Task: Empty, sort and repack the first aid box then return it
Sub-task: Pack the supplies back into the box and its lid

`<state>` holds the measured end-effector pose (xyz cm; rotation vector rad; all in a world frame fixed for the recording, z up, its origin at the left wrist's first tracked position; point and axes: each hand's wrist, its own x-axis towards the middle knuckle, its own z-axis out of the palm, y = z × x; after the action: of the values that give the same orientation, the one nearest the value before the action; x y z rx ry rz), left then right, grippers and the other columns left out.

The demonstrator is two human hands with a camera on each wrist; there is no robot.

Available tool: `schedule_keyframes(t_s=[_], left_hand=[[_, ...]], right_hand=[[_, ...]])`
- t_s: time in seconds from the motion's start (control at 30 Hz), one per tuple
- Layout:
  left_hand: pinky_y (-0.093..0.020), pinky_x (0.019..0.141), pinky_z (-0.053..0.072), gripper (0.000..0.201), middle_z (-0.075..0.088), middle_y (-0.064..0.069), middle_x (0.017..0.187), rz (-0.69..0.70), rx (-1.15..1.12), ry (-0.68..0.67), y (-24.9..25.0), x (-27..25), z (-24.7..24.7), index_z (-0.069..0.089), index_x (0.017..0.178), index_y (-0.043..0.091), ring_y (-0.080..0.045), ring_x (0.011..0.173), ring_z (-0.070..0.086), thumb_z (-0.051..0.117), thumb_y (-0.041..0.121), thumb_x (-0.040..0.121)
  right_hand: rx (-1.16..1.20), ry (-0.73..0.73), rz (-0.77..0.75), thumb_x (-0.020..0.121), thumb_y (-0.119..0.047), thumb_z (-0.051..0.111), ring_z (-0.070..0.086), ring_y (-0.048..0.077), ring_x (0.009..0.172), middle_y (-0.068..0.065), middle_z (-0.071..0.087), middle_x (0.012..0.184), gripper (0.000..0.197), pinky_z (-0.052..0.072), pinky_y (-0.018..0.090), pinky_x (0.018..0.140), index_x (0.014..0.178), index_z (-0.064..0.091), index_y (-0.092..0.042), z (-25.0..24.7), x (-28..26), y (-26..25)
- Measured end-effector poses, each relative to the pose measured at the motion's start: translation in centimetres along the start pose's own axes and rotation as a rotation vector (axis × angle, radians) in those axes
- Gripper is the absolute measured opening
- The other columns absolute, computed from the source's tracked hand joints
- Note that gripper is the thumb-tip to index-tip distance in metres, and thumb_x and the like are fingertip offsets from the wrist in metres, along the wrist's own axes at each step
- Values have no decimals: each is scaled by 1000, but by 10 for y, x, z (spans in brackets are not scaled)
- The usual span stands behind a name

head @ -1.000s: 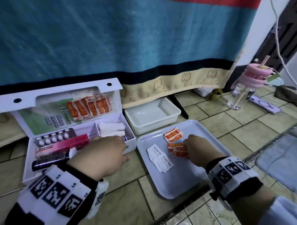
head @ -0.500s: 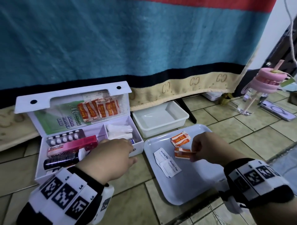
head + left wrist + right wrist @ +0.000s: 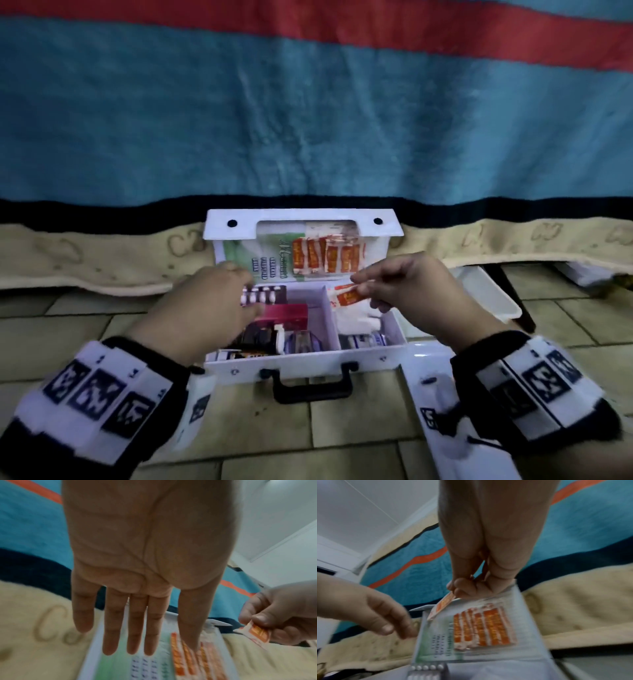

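Observation:
The white first aid box (image 3: 308, 363) stands open on the tiled floor with its lid (image 3: 301, 222) upright. A pocket in the lid holds several orange plaster packets (image 3: 327, 255). My right hand (image 3: 363, 287) pinches an orange plaster packet (image 3: 346, 296) over the right compartment, above white gauze (image 3: 359, 317). My left hand (image 3: 246, 291) hovers over the left compartment with straight fingers (image 3: 137, 628) and holds nothing. Under it lie a blister pack (image 3: 263, 294), a red carton (image 3: 287, 313) and a dark bottle (image 3: 260, 337). The right wrist view shows the pinched packet (image 3: 441, 605) close to the lid pocket (image 3: 484, 627).
A white tray (image 3: 421, 363) lies on the floor at the box's right, partly under my right wrist. A white plastic tub (image 3: 489, 294) sits behind it. A blue, red and beige blanket (image 3: 308, 120) hangs right behind the box. Tiled floor (image 3: 308, 431) lies in front.
My right hand lifted the orange packet off the tray and carried it left over the box. My left hand rose from the box's front toward the lid. The view turned left onto the box.

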<state>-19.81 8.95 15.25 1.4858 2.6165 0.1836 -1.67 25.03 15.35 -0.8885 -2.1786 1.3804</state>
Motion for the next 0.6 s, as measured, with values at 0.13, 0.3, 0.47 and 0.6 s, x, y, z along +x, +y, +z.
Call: schedule_keyframes(t_s=[0.13, 0.3, 0.47, 0.6], left_hand=[[-31, 109, 33, 58, 41, 1, 146, 53, -131, 174, -27, 14, -19, 34, 145, 26, -20, 130, 40, 56, 28, 91], [-20, 103, 28, 66, 42, 2, 146, 111, -179, 326, -37, 29, -29, 25, 149, 27, -17, 125, 42, 55, 17, 91], [-10, 88, 27, 55, 50, 7, 138, 156, -244, 408, -48, 34, -29, 40, 142, 30, -13, 114, 49, 51, 10, 92], [-20, 108, 32, 54, 46, 11, 142, 190, -298, 423, -57, 35, -25, 44, 139, 30, -7, 128, 44, 49, 6, 92]], right_hand=[[2, 17, -107, 68, 6, 76, 53, 11, 53, -2, 58, 58, 31, 46, 22, 53, 73, 67, -23, 42, 34, -31], [-229, 96, -294, 78, -12, 73, 50, -4, 47, -14, 56, 57, 18, 35, 7, 49, 66, 63, -22, 73, 68, -58], [-422, 140, -488, 80, -5, 64, 61, 11, 74, -1, 70, 81, 12, 40, 12, 66, 82, 70, -15, 91, 86, -69], [-594, 55, -545, 78, -1, 59, 65, 21, 85, 6, 73, 89, 18, 46, 25, 78, 86, 71, -12, 97, 96, -72]])
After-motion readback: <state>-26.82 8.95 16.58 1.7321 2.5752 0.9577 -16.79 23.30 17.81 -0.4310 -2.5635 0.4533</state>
